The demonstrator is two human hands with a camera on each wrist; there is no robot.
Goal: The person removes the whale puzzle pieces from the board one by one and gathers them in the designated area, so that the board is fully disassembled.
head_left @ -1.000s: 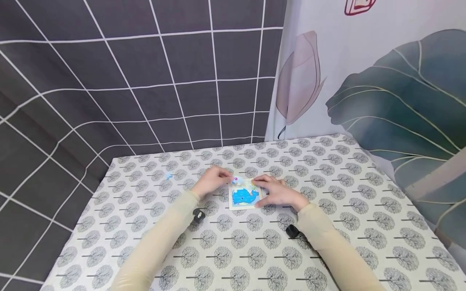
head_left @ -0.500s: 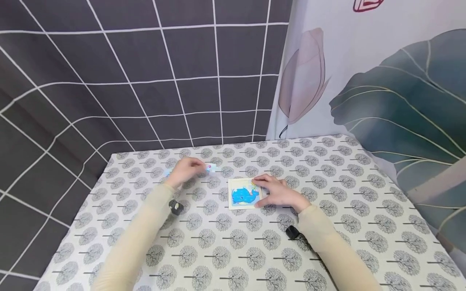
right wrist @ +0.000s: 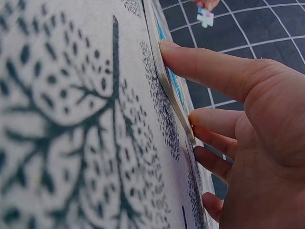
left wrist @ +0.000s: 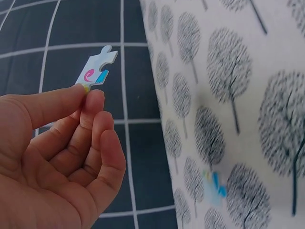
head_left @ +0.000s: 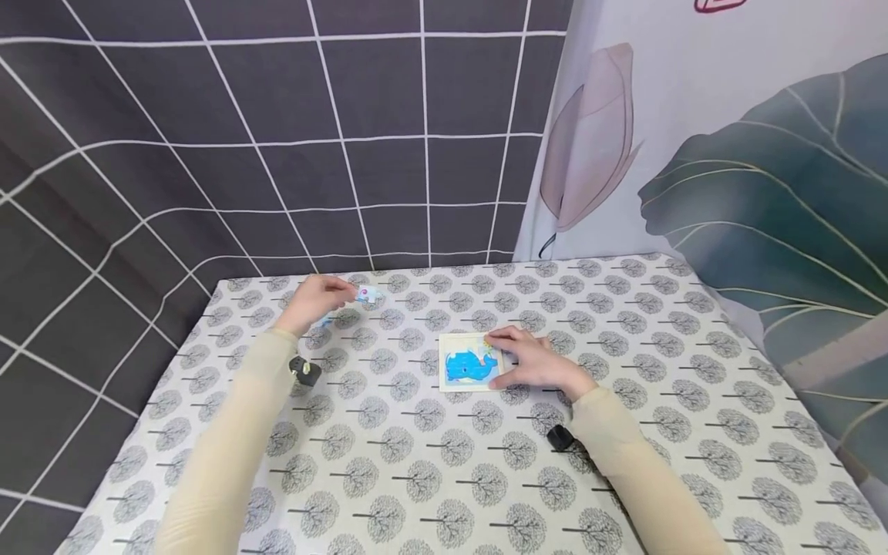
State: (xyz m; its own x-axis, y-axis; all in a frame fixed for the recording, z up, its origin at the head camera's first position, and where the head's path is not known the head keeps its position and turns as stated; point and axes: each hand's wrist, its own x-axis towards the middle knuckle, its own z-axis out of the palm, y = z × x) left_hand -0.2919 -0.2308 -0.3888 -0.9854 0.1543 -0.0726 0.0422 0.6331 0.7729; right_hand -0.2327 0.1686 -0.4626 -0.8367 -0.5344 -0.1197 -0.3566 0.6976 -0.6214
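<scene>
The left hand (head_left: 315,301) pinches a small puzzle piece (left wrist: 96,67) with a pink curl on it, held up over the tabletop (head_left: 430,439), and a blue piece (left wrist: 214,190) lies near that hand. The right hand (head_left: 533,362) has its thumb and fingers spread and touches the side of the whale puzzle (head_left: 463,368), which lies flat between the two hands, closer to the right one.

The table (head_left: 416,432) is covered in a whitish cloth (head_left: 486,493) with dark trees (head_left: 454,523) printed all over. Behind it there's a dark grey backdrop (head_left: 277,92) — white grid lines (head_left: 424,92), kinda wavy on the left. Right side from here's a pale curtain (head_left: 597,223) with a pinkish bud (head_left: 590,139) and a huge blue-green leaf (head_left: 784,185) — some red print (head_left: 719,8) up top.
</scene>
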